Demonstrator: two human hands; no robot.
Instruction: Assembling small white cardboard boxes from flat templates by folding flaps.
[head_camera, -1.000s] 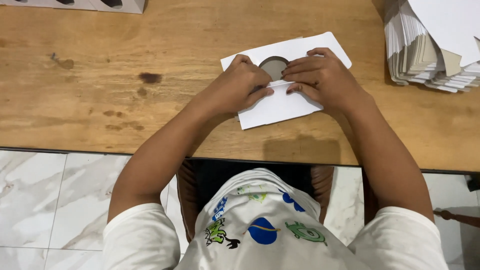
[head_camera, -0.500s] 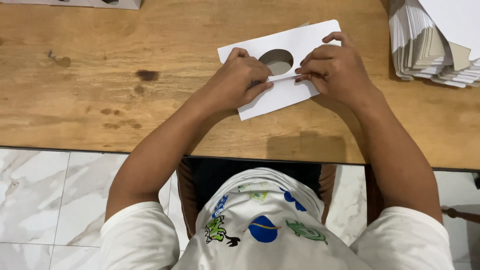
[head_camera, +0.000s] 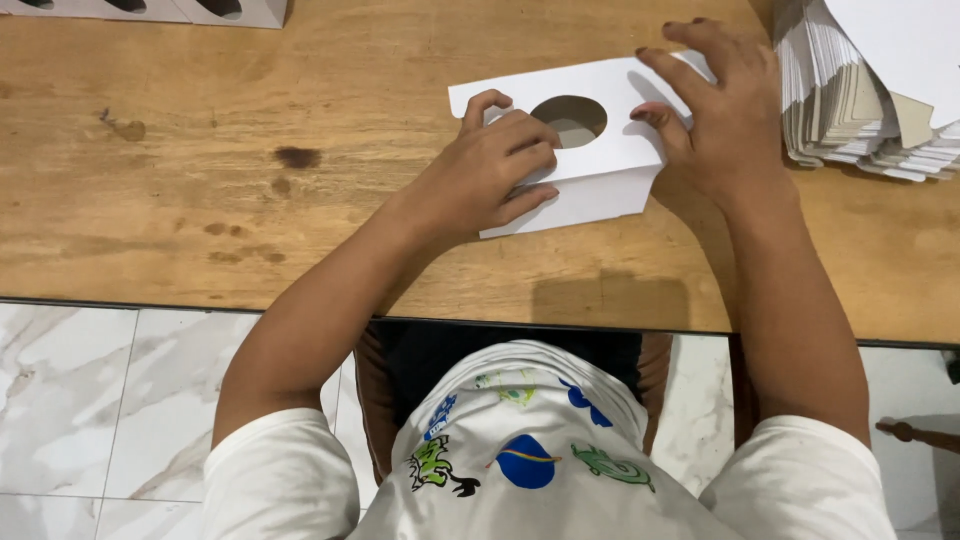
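Observation:
A flat white cardboard piece (head_camera: 600, 150) with a round hole lies on the wooden table (head_camera: 250, 200) in front of me. My left hand (head_camera: 490, 170) presses on its left side, fingers curled over the fold near the front edge. At the card's right end my right hand (head_camera: 720, 110) rests with fingers spread, fingertips on the far right corner. A front flap of the card is bent along a crease below the hole.
A tall stack of similar white and grey flat cards (head_camera: 870, 90) sits at the right edge of the table. Folded white boxes with round holes (head_camera: 150, 10) stand at the far left. White marble floor tiles (head_camera: 100, 400) lie below the table's front edge.
My right hand has opened and shifted right to the card's far corner. The card has moved slightly away from me, and the hole is uncovered.

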